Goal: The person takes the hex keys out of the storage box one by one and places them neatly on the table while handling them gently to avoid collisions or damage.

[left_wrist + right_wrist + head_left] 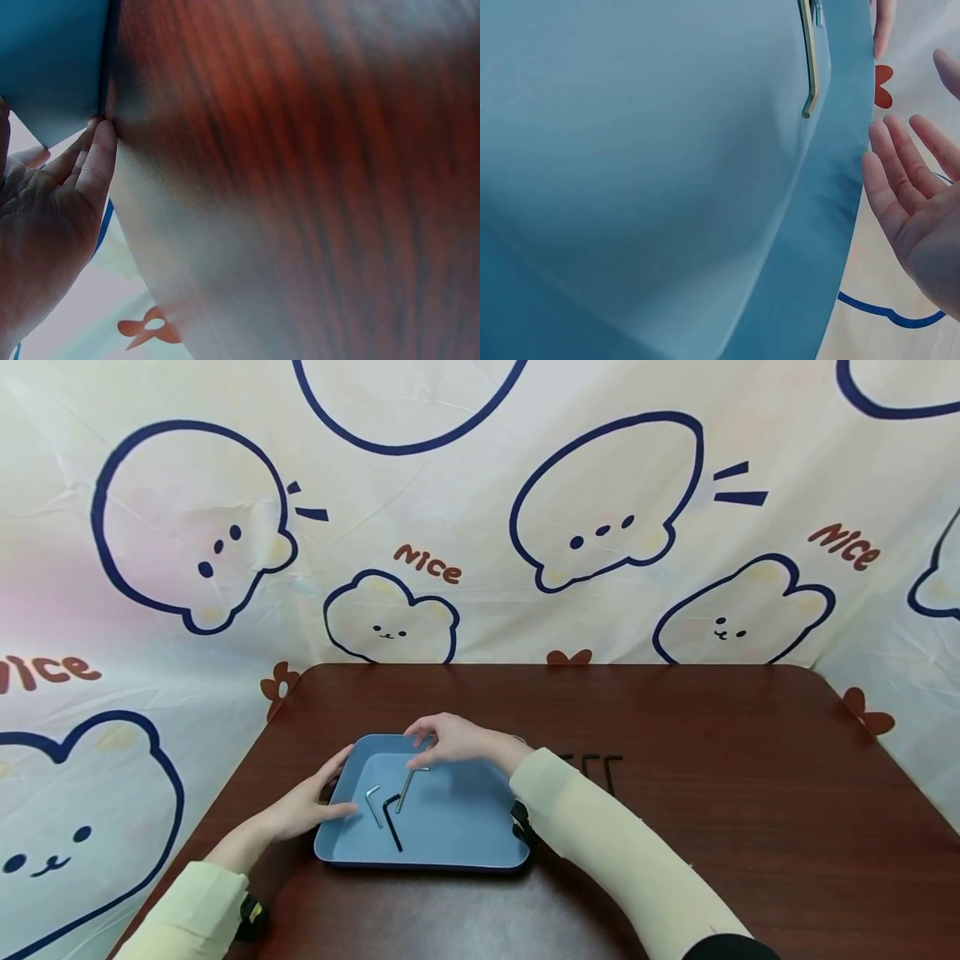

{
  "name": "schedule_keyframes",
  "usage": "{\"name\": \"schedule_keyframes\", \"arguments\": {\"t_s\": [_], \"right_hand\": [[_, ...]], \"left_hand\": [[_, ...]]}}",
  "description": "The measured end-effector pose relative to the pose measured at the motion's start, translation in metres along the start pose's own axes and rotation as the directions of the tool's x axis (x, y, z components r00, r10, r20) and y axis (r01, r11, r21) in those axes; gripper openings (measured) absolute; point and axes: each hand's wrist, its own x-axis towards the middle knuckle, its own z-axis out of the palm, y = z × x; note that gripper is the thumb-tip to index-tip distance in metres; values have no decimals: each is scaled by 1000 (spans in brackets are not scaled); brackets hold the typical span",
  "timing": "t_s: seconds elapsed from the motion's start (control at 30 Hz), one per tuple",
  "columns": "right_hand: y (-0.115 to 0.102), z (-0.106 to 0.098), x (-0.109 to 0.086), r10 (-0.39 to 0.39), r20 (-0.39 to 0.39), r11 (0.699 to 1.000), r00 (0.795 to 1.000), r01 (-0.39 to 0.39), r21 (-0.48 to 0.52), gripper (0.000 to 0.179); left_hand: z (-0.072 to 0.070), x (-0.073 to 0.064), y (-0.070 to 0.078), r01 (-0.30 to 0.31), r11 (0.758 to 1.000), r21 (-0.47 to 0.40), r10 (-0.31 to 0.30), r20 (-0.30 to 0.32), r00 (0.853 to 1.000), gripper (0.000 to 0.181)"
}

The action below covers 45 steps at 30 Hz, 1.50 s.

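The place looked like a curtained-off spot around a table-like worktop [712, 810]; whether it lay in a home, an office or a workshop could not be told. Creased pale cloth [480, 502] hung like walls behind the worktop and along its left and right sides. Its print was childlike and homely: blue-outlined bears [390, 631], red-brown flowers [879, 722] and "nice" lettering [427, 565]. The worktop, dark and wood-grained with rounded far corners, would have suited a home or an office, while the tray [465, 818] and hex keys [392, 827] lent a workshop touch.
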Motion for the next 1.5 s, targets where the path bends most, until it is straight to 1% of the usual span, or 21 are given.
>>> {"name": "schedule_keyframes", "arguments": {"t_s": [0.13, 0.3, 0.53, 0.73, 1.03, 1.3, 1.5], "right_hand": [[0, 5, 3, 23, 5, 999, 1000, -23, -43, 50], [3, 12, 8, 60, -9, 993, 998, -60, -104, 49], [3, 18, 9, 143, -78, 971, 987, -155, -184, 43], [4, 23, 8, 184, -115, 949, 976, -207, -239, 37], [5, 34, 8, 180, -118, 951, 976, -204, -232, 19], [12, 40, 11, 157, -137, 960, 978, -184, -211, 8], [14, 43, 12, 168, -161, 951, 973, -203, -233, 3]], "left_hand": [[0, -1, 0, 4, 1000, 0, -4, -2, 1000, 95], [0, -1, 0, 1, 1000, 3, -1, -1, 1000, 95], [0, -1, -1, -5, 1000, 6, 5, -2, 1000, 95], [0, 0, 0, -5, 1000, 9, 5, -2, 1000, 95], [1, -1, -1, -3, 1000, 9, 3, -2, 1000, 96], [1, -1, -1, -6, 1000, 5, 6, 2, 1000, 96], [1, -1, -1, -14, 1000, 6, 14, 0, 1000, 95]]}}
